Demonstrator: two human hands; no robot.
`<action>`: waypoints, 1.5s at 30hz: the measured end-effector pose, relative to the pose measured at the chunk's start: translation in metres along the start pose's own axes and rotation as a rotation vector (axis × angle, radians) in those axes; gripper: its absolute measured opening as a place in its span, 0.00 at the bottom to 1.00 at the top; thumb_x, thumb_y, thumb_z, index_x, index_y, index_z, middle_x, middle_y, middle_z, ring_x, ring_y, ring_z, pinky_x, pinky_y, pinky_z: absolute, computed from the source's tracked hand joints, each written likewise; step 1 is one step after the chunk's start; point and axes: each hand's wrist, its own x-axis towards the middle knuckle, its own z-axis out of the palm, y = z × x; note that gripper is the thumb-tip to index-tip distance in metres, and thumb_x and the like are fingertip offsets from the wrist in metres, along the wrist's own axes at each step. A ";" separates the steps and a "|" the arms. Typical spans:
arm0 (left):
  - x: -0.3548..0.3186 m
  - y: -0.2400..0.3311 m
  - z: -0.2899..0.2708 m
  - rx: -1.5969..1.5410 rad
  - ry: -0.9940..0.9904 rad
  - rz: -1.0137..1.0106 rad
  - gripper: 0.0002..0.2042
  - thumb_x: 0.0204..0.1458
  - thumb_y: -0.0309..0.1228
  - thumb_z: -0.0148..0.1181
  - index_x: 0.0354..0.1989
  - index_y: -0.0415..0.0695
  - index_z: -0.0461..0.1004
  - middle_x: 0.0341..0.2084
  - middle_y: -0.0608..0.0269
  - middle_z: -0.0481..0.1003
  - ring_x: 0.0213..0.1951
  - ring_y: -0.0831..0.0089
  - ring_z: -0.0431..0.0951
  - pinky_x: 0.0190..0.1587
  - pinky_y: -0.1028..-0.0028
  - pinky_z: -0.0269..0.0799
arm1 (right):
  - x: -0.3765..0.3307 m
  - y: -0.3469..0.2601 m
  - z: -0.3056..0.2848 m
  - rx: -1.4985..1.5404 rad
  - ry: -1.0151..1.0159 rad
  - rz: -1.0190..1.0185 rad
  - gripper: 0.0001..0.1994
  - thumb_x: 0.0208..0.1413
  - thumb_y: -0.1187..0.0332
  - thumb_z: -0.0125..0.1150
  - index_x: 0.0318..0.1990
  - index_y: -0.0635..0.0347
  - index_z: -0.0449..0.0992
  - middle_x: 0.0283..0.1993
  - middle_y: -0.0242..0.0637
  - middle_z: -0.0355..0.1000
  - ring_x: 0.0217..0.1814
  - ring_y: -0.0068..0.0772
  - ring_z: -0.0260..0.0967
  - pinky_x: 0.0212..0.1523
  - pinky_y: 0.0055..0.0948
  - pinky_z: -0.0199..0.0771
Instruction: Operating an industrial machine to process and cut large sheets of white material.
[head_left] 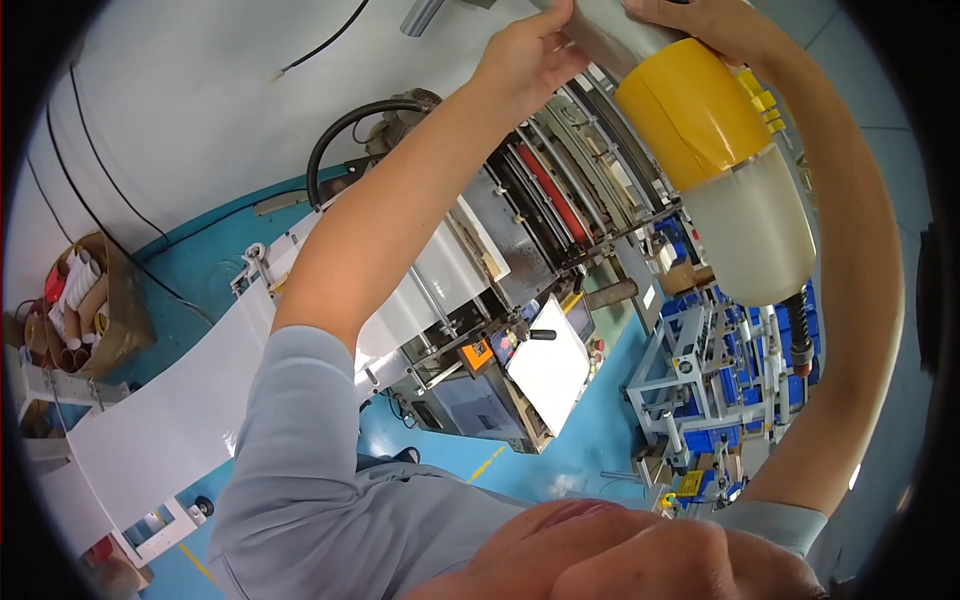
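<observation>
Overhead, at the upper edge of the picture, my left hand (532,62) grips the left end of a pale grey roll (618,36), thumb and fingers on either side. My right hand (722,22) holds the same roll farther right, its fingertips partly cut off by the picture's edge. Just below that hand is a wide yellow roll (695,112). It sits in line with a larger translucent whitish roll (752,225), on a shaft whose spring-wound end (799,325) sticks out. The far part of the grey roll is out of the picture.
A roller machine (540,190) with a red roller stands under my arms. White web material (190,395) runs from it to the lower left. A tilted white panel (550,365) faces me. At left is a carton of cores (105,310); at right, a frame (690,370) near blue bins.
</observation>
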 end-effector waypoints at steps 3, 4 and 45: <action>0.002 0.007 -0.001 -0.032 0.038 0.018 0.14 0.65 0.40 0.58 0.48 0.43 0.74 0.37 0.67 0.77 0.43 0.72 0.77 0.50 0.70 0.74 | 0.000 -0.003 0.003 0.074 0.020 -0.040 0.35 0.51 0.34 0.65 0.46 0.64 0.81 0.39 0.41 0.77 0.41 0.34 0.74 0.38 0.34 0.73; 0.002 0.008 -0.002 -0.055 0.058 0.008 0.12 0.65 0.39 0.58 0.46 0.43 0.74 0.36 0.67 0.77 0.42 0.73 0.77 0.49 0.71 0.74 | -0.001 -0.006 0.002 0.036 0.021 -0.042 0.36 0.50 0.34 0.66 0.45 0.64 0.81 0.39 0.41 0.77 0.41 0.33 0.74 0.38 0.33 0.73; -0.049 0.042 -0.034 0.356 0.376 0.245 0.09 0.65 0.30 0.53 0.45 0.36 0.69 0.32 0.59 0.74 0.35 0.69 0.78 0.47 0.67 0.80 | -0.014 -0.028 0.015 -0.236 0.290 -0.110 0.40 0.44 0.36 0.70 0.50 0.68 0.79 0.47 0.57 0.78 0.50 0.54 0.77 0.53 0.43 0.74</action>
